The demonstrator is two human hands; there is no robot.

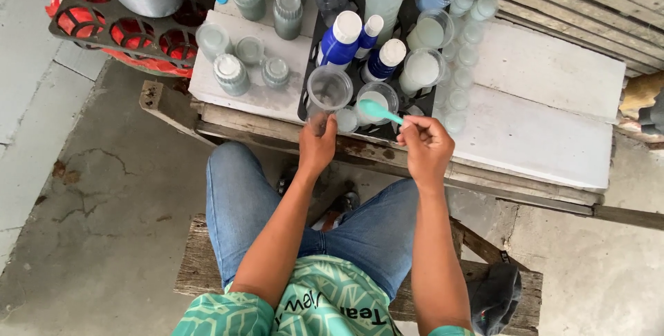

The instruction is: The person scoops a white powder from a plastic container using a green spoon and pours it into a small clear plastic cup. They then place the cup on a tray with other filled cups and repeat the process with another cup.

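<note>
Hands at the black tray [315, 66]. A clear cup [329, 92], seemingly empty, is gripped by the left hand [317, 148] at the tray's near edge. A teal spoon [379, 111] is pinched by the right hand [427, 146] beside it. Milky liquid is seen in open cups [423, 69] on the tray; lidded jars [230, 73] left of it look finished. Filling of the held cup is judged outstanding.

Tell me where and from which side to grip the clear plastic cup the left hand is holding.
Grip the clear plastic cup low on its narrower base, from the near side, as the left hand does: its wide mouth faces the camera, and bottles crowd its far side.
</note>
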